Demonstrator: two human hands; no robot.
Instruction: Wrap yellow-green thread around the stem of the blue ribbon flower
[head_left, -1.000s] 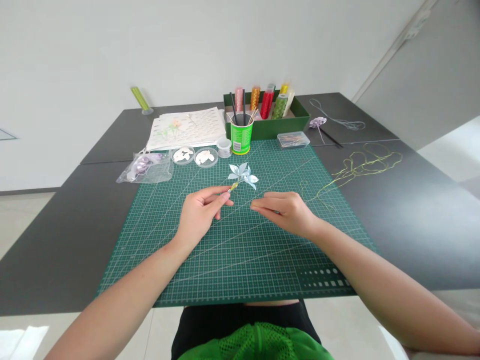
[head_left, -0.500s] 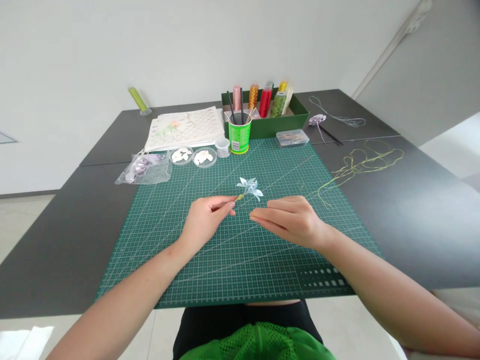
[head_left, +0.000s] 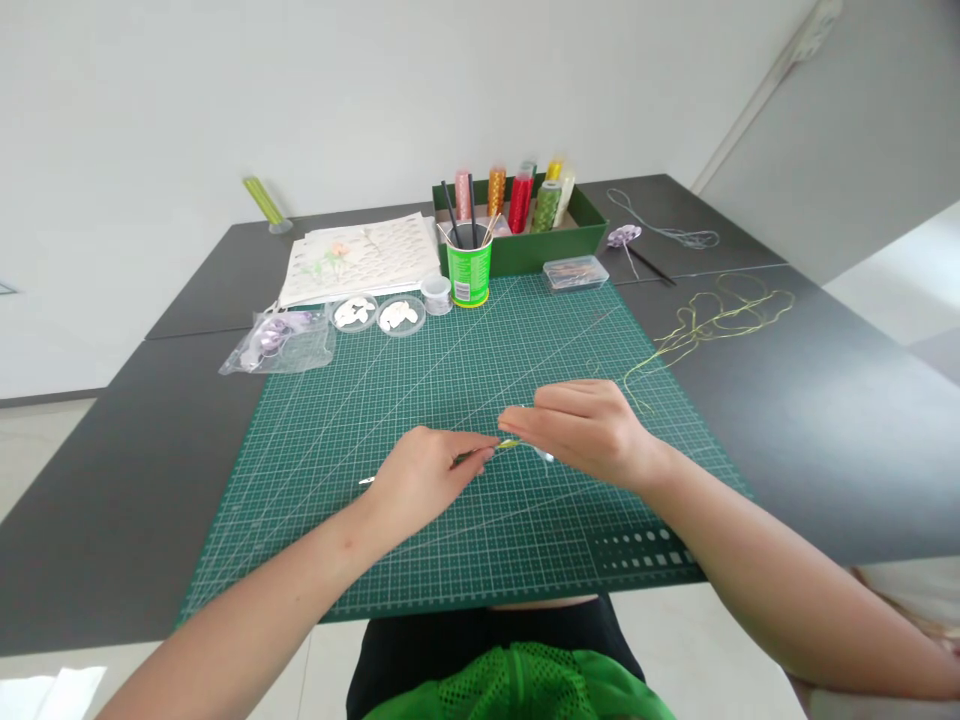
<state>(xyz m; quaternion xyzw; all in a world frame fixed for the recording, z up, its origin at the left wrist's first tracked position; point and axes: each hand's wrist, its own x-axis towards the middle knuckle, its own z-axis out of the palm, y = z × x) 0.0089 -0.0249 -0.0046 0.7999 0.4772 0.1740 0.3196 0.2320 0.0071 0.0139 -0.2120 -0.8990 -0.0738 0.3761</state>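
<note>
My left hand [head_left: 431, 475] pinches a small artificial flower by its yellow-green wrapped stem [head_left: 508, 444], held over the green cutting mat [head_left: 420, 545]. Most of the flower head is hidden behind my right hand; one pale blue petal [head_left: 545, 454] shows beneath it. My right hand [head_left: 589, 430] is closed, its thumb and fingertips pressed together just above and right of the stem. What it grips, if anything, is too fine to see. A thin silvery tip [head_left: 366, 481] pokes out to the left behind my left hand.
Behind stand a green can [head_left: 470, 275] with sticks and a dark green box [head_left: 570, 240] of thread spools. Dishes of white pieces [head_left: 400, 317], a plastic bag [head_left: 281, 340] and paper sheets [head_left: 360, 262] lie left. Loose yellow-green thread [head_left: 697, 330] lies right.
My left hand has come lower and to the right, bringing the flower under my right hand. The flower head, in plain view before, is now mostly covered. The view has shifted slightly.
</note>
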